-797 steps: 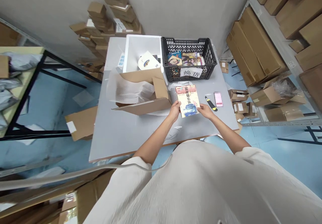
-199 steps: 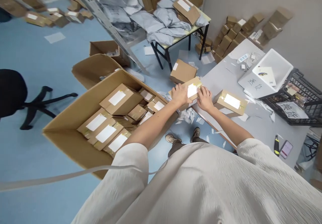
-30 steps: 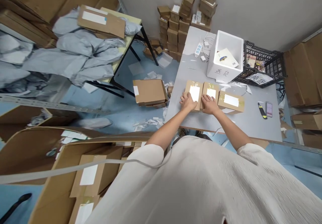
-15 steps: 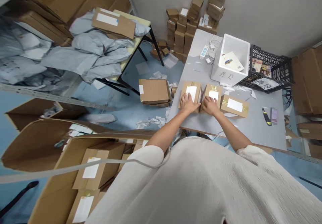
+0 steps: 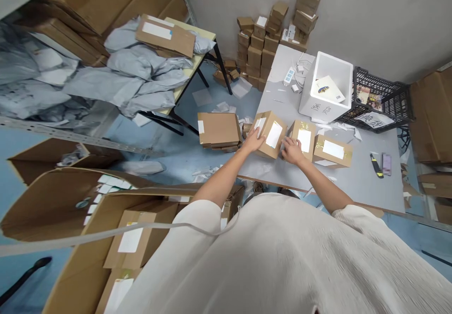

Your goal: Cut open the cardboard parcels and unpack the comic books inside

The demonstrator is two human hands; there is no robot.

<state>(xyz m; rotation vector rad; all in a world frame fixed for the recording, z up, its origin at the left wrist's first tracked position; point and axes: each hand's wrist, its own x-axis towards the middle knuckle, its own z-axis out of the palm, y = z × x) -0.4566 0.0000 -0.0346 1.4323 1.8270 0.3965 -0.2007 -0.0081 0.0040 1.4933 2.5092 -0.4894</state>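
Observation:
Three taped cardboard parcels with white labels stand in a row on the grey table [image 5: 318,182]. My left hand [image 5: 254,139] grips the left side of the leftmost parcel [image 5: 270,135], which is tilted up off the table. My right hand [image 5: 291,150] rests at the near edge of the middle parcel [image 5: 303,132], beside the tilted one. The third parcel [image 5: 332,150] lies flat to the right, untouched.
A white foam box [image 5: 326,90] and a black crate [image 5: 383,102] stand at the table's back. A knife [image 5: 375,165] and phone [image 5: 386,163] lie at right. A big open carton of parcels [image 5: 116,243] is on the floor at left, with another box [image 5: 219,129] near the table.
The leftmost parcel has been tipped up on its edge by my left hand; half a second ago it lay flat. My right hand slid slightly off the middle parcel.

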